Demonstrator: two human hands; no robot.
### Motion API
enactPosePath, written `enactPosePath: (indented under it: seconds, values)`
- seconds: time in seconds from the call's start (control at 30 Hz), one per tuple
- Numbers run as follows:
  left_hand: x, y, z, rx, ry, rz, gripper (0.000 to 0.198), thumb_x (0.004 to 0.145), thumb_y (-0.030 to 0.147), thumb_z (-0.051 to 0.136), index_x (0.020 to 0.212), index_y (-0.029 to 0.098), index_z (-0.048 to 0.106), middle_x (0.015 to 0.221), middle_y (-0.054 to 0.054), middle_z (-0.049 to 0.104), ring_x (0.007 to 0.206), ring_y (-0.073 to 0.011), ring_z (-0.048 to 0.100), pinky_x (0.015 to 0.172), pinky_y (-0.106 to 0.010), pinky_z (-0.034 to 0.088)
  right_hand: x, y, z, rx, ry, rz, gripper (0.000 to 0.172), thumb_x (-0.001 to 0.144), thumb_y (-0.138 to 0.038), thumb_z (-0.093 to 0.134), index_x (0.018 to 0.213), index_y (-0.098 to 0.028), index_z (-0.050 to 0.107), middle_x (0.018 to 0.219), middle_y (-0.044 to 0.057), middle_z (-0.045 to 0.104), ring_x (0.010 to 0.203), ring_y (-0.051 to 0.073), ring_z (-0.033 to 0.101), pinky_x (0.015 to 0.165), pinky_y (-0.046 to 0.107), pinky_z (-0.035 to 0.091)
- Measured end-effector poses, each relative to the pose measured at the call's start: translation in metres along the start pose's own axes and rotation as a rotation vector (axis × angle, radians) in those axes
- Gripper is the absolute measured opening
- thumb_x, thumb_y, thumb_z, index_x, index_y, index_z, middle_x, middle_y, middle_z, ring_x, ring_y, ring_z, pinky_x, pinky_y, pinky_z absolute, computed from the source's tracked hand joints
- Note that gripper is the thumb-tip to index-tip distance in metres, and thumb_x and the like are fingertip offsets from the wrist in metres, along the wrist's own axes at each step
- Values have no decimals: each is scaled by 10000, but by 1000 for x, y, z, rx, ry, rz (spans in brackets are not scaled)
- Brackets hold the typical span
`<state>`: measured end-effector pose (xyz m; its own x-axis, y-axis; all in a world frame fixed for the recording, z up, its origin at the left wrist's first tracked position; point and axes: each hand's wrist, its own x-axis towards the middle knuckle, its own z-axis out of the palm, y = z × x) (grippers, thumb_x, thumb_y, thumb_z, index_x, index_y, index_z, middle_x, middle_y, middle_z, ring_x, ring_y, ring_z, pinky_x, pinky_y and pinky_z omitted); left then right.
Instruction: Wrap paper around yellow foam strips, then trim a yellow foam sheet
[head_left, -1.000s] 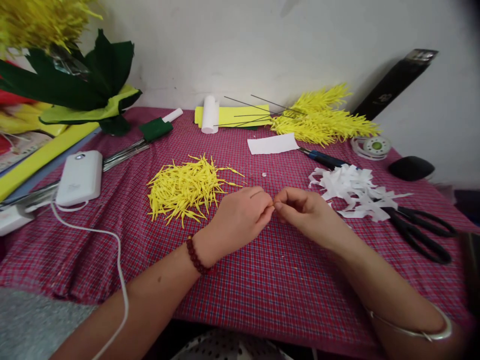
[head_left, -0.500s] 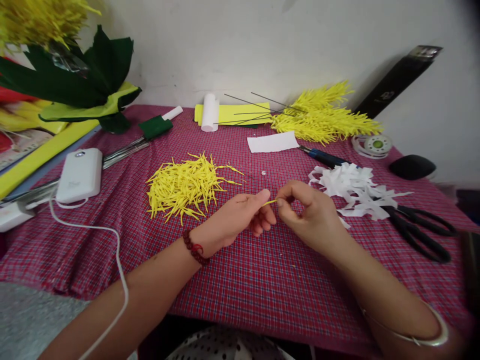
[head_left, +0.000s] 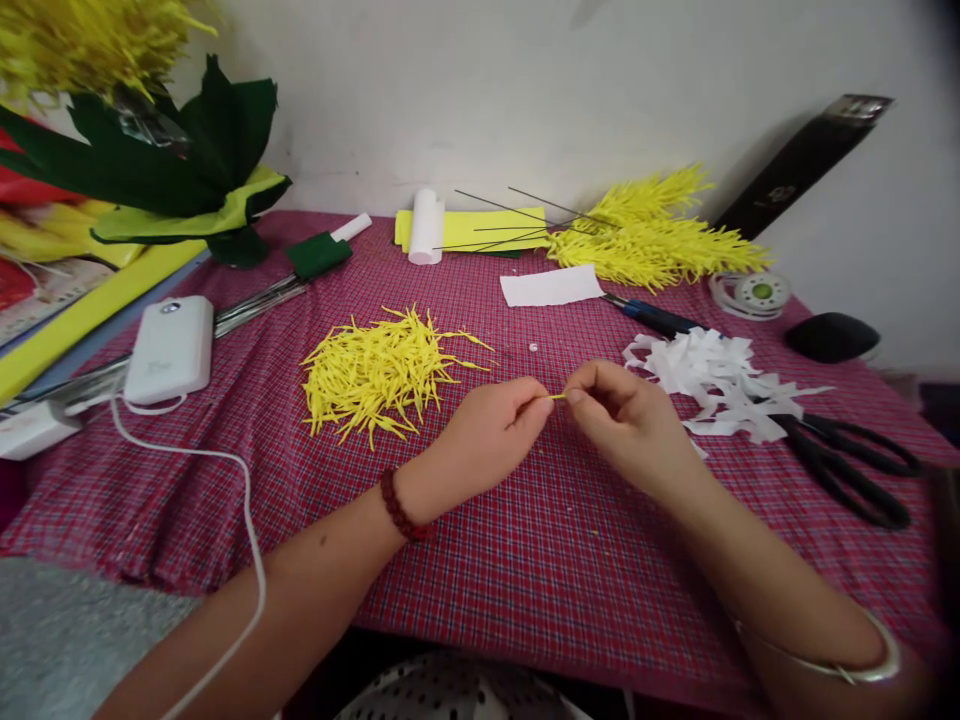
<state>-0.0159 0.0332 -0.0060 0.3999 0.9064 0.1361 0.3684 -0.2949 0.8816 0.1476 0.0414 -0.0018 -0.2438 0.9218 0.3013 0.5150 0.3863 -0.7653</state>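
A thin yellow paper strip (head_left: 559, 397) stretches across the small gap between my two hands, its ends hidden in the fingers. My left hand (head_left: 504, 425) pinches one end, knuckles turned up. The other end is pinched between thumb and finger of my right hand (head_left: 628, 420). Left of the hands lies a loose pile of twisted yellow paper strips (head_left: 375, 370). Cut white paper scraps (head_left: 694, 370) lie to the right of my right hand, and black-handled scissors (head_left: 855, 465) are partly under them.
Behind stand a white paper roll (head_left: 426, 228), yellow paper (head_left: 495, 228) and fringed yellow stems (head_left: 660, 245) with wires. A white power bank (head_left: 170, 348) trails a cable over my left forearm. A blue-black cutter (head_left: 656, 315) and tape roll (head_left: 757, 292) lie at right.
My left hand has rolled over from thumb-up with fingers loosely curled to a closed, knuckles-up pinch. Less of the yellow strip shows between the hands. The view has shifted slightly.
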Motion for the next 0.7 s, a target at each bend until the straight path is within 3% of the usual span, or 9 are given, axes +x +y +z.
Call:
enactPosePath:
  seconds: [0.1, 0.2, 0.3, 0.37, 0.43, 0.57, 0.7]
  values:
    - [-2, -1, 1, 249, -10, 110, 257, 907, 206, 402, 652, 187, 401, 635, 26, 438, 595, -111, 403, 563, -283, 272, 0, 1, 0, -6, -24, 3, 156, 780, -172, 486, 641, -238, 466, 556, -32, 454, 507, 125, 425, 466, 268, 336]
    - [-2, -2, 0, 217, -36, 75, 276, 904, 209, 396, 628, 191, 381, 610, 30, 420, 569, -108, 388, 551, -281, 269, 0, 4, 0, 31, -48, 19, 166, 822, -201, 498, 660, -238, 495, 574, -24, 483, 535, 137, 467, 489, 277, 369]
    - [0, -1, -3, -77, -49, -50, 279, 901, 225, 382, 629, 188, 433, 599, 28, 463, 561, -101, 437, 547, -258, 332, -1, 10, 0, 149, -42, 62, 172, 907, -315, 458, 900, -246, 616, 797, 19, 641, 746, 175, 607, 671, 329, 488]
    - [2, -1, -4, -326, -64, -143, 261, 894, 241, 392, 661, 181, 492, 603, 23, 507, 549, -93, 471, 552, -245, 378, -3, 13, 0, 236, -75, 88, 281, 933, -380, 435, 1108, -257, 616, 995, 52, 680, 924, 199, 635, 833, 388, 496]
    - [2, -1, -4, -536, -84, -203, 249, 885, 264, 421, 679, 174, 528, 596, 22, 523, 523, -81, 474, 544, -232, 396, -4, 14, 3, 320, -137, 115, 340, 942, -411, 424, 1198, -268, 596, 1060, 65, 686, 1006, 209, 632, 893, 414, 487]
    - [1, -2, 1, -837, -188, -268, 277, 866, 328, 482, 665, 153, 559, 596, 7, 544, 508, -65, 485, 523, -205, 404, -8, 11, 11, 562, -231, 188, 345, 935, -423, 451, 1214, -290, 604, 984, 54, 712, 1019, 207, 637, 868, 403, 509]
    - [-2, -2, 4, -1028, -304, -329, 321, 834, 387, 523, 635, 137, 553, 576, 8, 536, 486, -58, 487, 514, -193, 428, -10, 7, 17, 805, -194, 235, 219, 857, -430, 588, 991, -320, 722, 1194, 30, 648, 1053, 196, 614, 864, 366, 513]
